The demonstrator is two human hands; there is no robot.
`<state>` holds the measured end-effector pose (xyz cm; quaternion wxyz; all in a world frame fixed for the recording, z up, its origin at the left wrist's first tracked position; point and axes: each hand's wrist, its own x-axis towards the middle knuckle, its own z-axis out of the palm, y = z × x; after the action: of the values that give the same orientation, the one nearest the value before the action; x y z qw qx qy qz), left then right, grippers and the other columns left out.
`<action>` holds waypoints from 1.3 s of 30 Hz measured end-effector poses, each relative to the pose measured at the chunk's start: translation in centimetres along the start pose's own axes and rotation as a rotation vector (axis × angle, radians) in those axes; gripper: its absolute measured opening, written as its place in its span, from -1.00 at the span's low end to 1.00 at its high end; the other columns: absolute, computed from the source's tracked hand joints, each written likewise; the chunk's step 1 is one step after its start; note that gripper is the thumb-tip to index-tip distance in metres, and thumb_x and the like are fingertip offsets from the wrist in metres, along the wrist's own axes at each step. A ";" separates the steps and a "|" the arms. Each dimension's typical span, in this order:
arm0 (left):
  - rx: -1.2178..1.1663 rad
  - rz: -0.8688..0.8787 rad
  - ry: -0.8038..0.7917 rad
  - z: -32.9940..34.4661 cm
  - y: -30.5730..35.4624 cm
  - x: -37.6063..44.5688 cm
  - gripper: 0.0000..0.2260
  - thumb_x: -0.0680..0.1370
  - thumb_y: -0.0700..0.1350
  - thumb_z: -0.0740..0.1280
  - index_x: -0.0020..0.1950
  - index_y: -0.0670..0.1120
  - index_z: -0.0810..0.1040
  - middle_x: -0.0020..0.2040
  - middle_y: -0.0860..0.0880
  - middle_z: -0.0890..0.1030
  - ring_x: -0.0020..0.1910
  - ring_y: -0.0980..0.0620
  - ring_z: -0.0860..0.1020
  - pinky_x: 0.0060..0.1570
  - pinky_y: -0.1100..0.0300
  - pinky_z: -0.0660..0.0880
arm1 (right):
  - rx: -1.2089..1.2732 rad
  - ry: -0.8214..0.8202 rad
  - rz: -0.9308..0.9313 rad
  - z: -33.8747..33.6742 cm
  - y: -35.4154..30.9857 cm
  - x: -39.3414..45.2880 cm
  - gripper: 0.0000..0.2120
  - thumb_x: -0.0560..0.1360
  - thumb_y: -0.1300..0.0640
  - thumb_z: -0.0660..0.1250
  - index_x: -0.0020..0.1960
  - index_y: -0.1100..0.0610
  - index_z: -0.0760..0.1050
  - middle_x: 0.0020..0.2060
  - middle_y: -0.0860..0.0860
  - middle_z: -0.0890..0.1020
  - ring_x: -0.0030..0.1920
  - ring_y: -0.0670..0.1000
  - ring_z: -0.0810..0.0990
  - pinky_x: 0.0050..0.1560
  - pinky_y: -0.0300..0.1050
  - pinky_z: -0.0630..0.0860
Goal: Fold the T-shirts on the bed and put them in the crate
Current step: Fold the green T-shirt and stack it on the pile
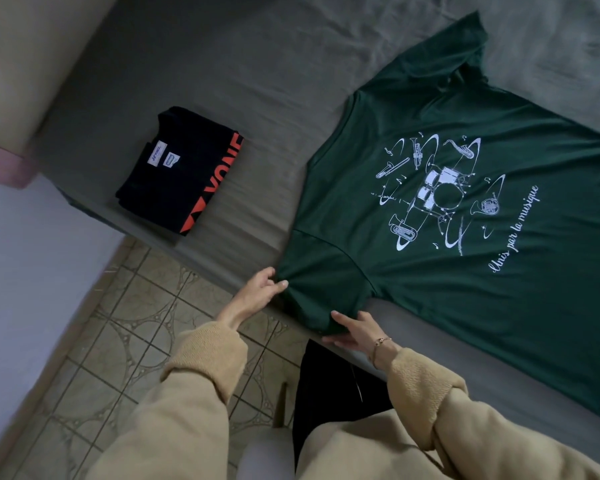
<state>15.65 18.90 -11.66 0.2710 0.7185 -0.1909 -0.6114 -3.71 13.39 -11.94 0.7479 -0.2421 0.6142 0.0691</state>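
I see both hands at the near sleeve of the green T-shirt [430, 202]: left hand [257, 292] pinching its edge, right hand [355, 329] with fingers curled on the hem. The shirt lies spread flat on the bed [257, 81]. Farther left, a folded black T-shirt [177, 168] rests near the bed edge.

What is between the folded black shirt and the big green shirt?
Only bare grey bedsheet lies between the black shirt and the green shirt, seen in the head view.
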 end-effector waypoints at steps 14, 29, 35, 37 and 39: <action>0.192 -0.028 0.031 -1.8 -1.8 0.2 -0.85 0.49 -0.20 0.41 -0.16 -0.15 0.44 -0.27 -0.19 0.56 -0.29 -0.01 0.51 -0.31 0.22 0.45 | -0.306 0.385 -0.005 -0.9 0.4 0.2 -0.52 0.48 -0.01 0.38 0.29 0.23 0.42 -0.22 0.02 0.62 -0.56 -0.07 0.57 -0.07 -0.08 0.56; 0.565 -0.007 0.281 -3.0 2.7 2.8 -0.71 0.42 0.13 0.45 -0.24 -0.07 0.52 -0.31 -0.02 0.62 -0.32 0.04 0.61 -0.25 0.18 0.52 | -0.922 0.497 -0.042 -3.2 -6.1 0.2 -0.51 0.37 -0.32 0.29 -0.15 0.12 0.62 -0.54 -0.04 0.59 -0.45 -0.13 0.59 -0.31 -0.25 0.49; 0.413 0.076 0.303 -2.3 6.8 6.9 -0.84 0.49 -0.06 0.42 -0.21 -0.06 0.50 -0.29 -0.02 0.60 -0.34 0.07 0.57 -0.16 0.20 0.47 | -0.912 0.499 -0.173 -3.8 -10.0 2.6 -0.72 0.39 -0.05 0.29 -0.15 0.16 0.60 -0.26 0.05 0.68 -0.17 0.03 0.67 -0.02 -0.06 0.60; 0.428 0.085 0.319 -2.1 7.9 8.4 -0.83 0.49 -0.01 0.41 -0.14 -0.08 0.51 -0.21 -0.04 0.59 -0.25 0.01 0.57 -0.12 0.16 0.48 | -0.926 0.485 -0.206 -3.9 -11.4 3.5 -0.75 0.40 -0.05 0.29 -0.20 0.13 0.59 -0.17 0.07 0.68 -0.12 0.06 0.67 -0.01 -0.02 0.60; 0.445 0.099 0.358 -2.0 9.2 9.8 -0.78 0.50 0.06 0.39 -0.09 -0.08 0.51 -0.15 -0.05 0.58 -0.18 -0.03 0.56 -0.07 0.11 0.52 | -0.919 0.489 -0.244 -4.1 -13.3 4.0 -0.79 0.43 -0.03 0.30 -0.26 0.10 0.54 -0.18 0.06 0.68 -0.12 0.06 0.66 -0.01 -0.01 0.60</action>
<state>19.92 6.07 -13.31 0.1658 0.8466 -0.3043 -0.4040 -1.08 -0.84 -12.63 0.4024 -0.6234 0.6444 0.1851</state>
